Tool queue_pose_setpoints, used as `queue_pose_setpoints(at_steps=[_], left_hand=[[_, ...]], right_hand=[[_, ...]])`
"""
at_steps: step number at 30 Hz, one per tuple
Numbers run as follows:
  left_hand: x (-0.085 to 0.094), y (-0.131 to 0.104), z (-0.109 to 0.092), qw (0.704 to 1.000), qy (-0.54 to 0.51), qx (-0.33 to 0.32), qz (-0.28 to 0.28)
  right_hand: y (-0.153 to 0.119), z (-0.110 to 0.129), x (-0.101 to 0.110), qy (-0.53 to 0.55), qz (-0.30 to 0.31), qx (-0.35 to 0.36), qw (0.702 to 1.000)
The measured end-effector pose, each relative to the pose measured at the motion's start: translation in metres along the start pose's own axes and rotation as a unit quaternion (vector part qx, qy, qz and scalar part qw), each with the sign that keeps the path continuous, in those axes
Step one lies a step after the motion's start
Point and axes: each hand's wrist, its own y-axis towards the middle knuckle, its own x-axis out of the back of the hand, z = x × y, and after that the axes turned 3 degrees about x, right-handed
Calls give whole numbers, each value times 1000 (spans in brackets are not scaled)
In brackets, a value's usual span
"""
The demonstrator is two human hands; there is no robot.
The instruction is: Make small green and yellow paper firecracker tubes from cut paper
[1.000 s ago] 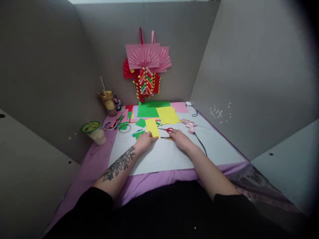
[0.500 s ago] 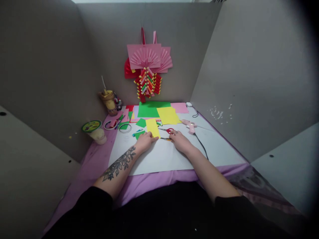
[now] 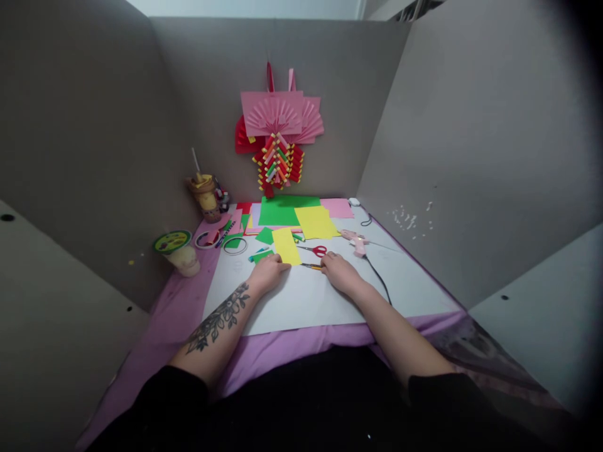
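Note:
A narrow yellow paper sheet (image 3: 286, 245) lies at the middle of the white work surface. At its lower left edge is my left hand (image 3: 268, 274), fingers closed and thumb pointing right along the near edge. My right hand (image 3: 341, 271) rests to the right, its curled fingertips on the end of a thin orange-handled tool (image 3: 313, 267) with a dark tip; its exact kind is too small to tell. Red-handled scissors (image 3: 318, 251) lie just beyond that tool. Green paper pieces (image 3: 264, 236) and a teal-and-white pen-like item (image 3: 259, 253) sit beside the yellow sheet.
Behind are a stack with green paper (image 3: 282, 211) and yellow sheets (image 3: 315, 222). A pink glue gun (image 3: 358, 243) with a cord lies right. Tape rolls (image 3: 235, 245), a lidded cup (image 3: 183, 254) and a drink cup (image 3: 206, 198) stand left. Pink paper fans (image 3: 273, 113) hang on the back panel.
My left hand has drawn slightly left, its thumb sliding back from the yellow sheet's lower right corner. My right hand stays by the orange-handled tool. The camera view has tilted up slightly.

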Motion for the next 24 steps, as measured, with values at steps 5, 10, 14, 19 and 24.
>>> queue_pose_setpoints(at_steps=[5, 10, 14, 19, 24], left_hand=[[0, -1, -1, 1000, -8, -3, -2], [2, 0, -6, 1000, 13, -19, -8], [7, -2, -14, 998, 56, -20, 17], [8, -3, -21, 996, 76, 11, 43], [6, -2, -22, 995, 80, 20, 51]], right_hand=[[4, 5, 4, -52, -3, 28, 998], [3, 7, 3, -55, -3, 33, 998], [1, 5, 1, -52, -3, 31, 998], [0, 6, 0, -48, -10, 29, 998], [-3, 6, 2, -35, -9, 31, 999]])
